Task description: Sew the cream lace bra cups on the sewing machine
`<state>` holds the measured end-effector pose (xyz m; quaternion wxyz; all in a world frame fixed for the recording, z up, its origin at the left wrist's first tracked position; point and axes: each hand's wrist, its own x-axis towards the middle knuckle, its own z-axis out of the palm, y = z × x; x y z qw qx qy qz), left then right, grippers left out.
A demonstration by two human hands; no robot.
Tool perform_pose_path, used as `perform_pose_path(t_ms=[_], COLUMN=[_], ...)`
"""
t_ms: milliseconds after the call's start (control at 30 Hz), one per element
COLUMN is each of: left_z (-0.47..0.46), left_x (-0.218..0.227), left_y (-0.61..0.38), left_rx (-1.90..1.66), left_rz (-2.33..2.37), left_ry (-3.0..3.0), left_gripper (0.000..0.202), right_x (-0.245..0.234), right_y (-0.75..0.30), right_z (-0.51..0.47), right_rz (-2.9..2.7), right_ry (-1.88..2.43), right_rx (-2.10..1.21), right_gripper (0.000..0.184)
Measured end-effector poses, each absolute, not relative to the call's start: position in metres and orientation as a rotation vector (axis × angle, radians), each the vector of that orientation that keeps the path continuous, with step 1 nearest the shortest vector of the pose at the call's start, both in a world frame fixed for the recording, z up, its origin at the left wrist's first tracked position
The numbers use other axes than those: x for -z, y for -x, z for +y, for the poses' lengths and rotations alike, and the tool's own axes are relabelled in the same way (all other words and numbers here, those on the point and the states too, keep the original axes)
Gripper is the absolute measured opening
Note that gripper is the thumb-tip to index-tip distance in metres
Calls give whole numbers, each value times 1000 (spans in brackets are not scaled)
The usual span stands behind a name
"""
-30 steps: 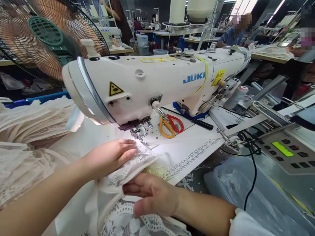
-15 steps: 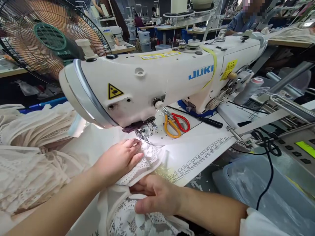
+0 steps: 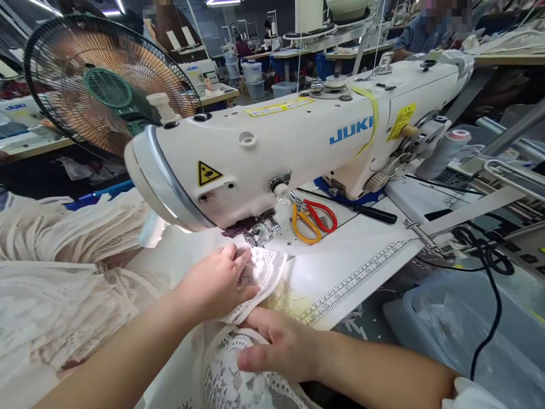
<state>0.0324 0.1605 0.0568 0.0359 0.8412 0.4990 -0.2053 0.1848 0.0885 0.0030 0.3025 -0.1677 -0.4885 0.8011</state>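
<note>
Scissors (image 3: 308, 218) lie beyond the lace (image 3: 268, 270) — fabric pile (image 3: 76, 233) left, bin (image 3: 409, 324) right.

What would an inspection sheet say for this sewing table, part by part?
Surface: white tabletop with a printed black ruler scale.
Job's things: white lace fabric by the needle area of the glossy white JUKI sewing machine.
Clutter: metal scissors with orange and red handles; slim tool with a black handle; pale yellow wispy scraps.
Hands: bare left hand on the fabric; bare right hand touching it, partly hidden.
Cables: black cable hanging before a blue-grey plastic bin.
Surroundings: round black-and-green fan; cream fabric pile; worker in blue.
</note>
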Motion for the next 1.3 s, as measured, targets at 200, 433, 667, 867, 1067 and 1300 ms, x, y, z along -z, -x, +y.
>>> perform_pose_path(t_ms=[200, 433, 667, 867, 1067, 1300], left_z=[143, 89, 89, 105, 122, 139], left_x=[-59, -34, -2, 0, -9, -10], left_y=[-25, -39, -18, -12, -11, -4], left_rx=[529, -63, -357, -331, -225, -295], left_rz=[1243, 1224, 1182, 1043, 997, 895], left_ry=[-2762, -2750, -2919, -3079, -3070, -3124], left_gripper=[50, 29, 33, 43, 38, 37], right_x=[-8, -37, -11, 0, -8, -23], right_y=[-188, -242, -258, -264, -252, -235], right_z=[86, 106, 147, 137, 140, 147], right_rz=[-1749, -2625, -2860, -2832, -2885, -3038], right_ry=[442, 992, 975, 884, 943, 1054], right_rx=[-1865, -775, -268, -183, -158, -206], right_gripper=[62, 24, 29, 28, 30, 33])
